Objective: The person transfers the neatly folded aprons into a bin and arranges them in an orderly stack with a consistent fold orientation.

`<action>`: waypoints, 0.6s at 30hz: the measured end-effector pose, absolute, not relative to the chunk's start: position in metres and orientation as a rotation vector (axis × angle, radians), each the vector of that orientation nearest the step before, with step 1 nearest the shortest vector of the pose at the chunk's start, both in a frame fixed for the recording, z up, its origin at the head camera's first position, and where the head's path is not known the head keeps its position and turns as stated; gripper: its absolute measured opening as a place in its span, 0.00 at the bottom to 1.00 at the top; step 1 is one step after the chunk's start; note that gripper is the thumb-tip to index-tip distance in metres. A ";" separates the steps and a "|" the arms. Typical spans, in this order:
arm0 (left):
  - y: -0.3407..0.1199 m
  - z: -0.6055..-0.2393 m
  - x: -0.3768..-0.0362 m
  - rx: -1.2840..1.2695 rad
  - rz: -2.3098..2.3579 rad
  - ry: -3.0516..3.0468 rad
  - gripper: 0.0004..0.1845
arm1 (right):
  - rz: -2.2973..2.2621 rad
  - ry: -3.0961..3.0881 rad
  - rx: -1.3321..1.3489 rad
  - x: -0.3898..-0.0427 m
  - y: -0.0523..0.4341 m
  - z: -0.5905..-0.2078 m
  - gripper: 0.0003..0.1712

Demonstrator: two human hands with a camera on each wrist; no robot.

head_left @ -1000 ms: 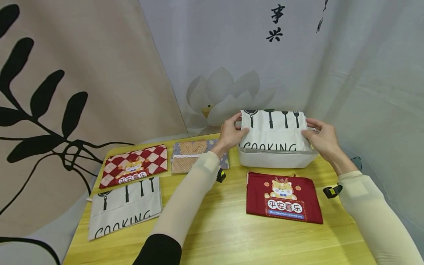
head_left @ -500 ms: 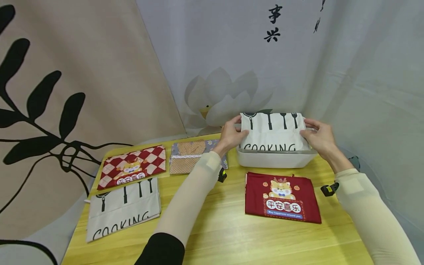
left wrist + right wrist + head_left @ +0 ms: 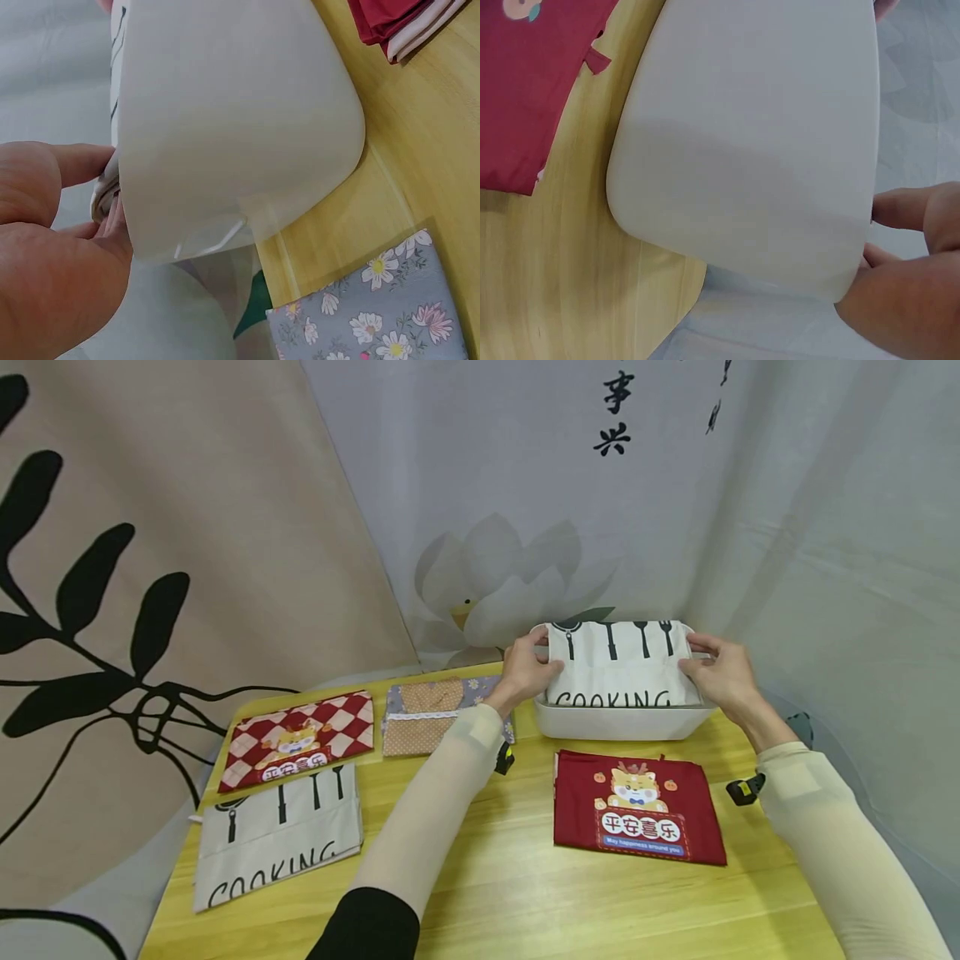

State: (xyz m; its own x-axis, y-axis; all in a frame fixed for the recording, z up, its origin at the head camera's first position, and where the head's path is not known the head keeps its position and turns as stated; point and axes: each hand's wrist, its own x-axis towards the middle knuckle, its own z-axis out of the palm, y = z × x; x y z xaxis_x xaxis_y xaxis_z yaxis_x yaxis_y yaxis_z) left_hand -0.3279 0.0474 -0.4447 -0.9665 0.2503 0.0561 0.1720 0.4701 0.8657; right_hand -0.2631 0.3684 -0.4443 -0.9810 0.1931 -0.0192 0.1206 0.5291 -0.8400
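Observation:
A folded white apron (image 3: 618, 664) with black utensil prints and the word COOKING lies partly inside a white bin (image 3: 622, 724) at the back right. My left hand (image 3: 525, 670) pinches its left edge, thumb on the printed face and fingers behind. On the opposite side my right hand (image 3: 723, 677) holds the right edge in the same way. The left wrist view shows the apron's rolled layers (image 3: 109, 191) between thumb and fingers at the bin's rim. From the right wrist, the bin's wall (image 3: 742, 150) hides most of the cloth.
A dark red folded cloth (image 3: 637, 810) with a cartoon dog lies in front of the bin. To the left are a red checked cloth (image 3: 300, 735), another white COOKING apron (image 3: 281, 835) and a grey floral cloth (image 3: 420, 727). Curtains hang behind the wooden table (image 3: 525, 893).
Both hands have lowered the white apron a little into the bin, so its top edge sits lower. The other folded cloths lie as before.

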 end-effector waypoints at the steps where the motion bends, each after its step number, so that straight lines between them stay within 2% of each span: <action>1: 0.048 -0.445 -0.328 0.381 1.523 2.630 0.37 | 1.466 -2.683 -0.271 -0.263 0.369 -0.444 0.37; 18: 0.051 -0.447 -0.326 0.384 1.409 2.671 0.37 | 1.203 -2.773 -0.151 -0.262 0.367 -0.445 0.36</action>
State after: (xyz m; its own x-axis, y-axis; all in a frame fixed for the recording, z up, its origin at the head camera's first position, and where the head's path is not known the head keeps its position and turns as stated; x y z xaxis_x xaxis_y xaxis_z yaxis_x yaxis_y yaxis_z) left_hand -0.3265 0.0507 -0.4474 -0.9635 0.2659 0.0316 0.1762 0.5407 0.8226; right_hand -0.2617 0.3675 -0.4446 -0.9884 0.1371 0.0661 0.0454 0.6801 -0.7317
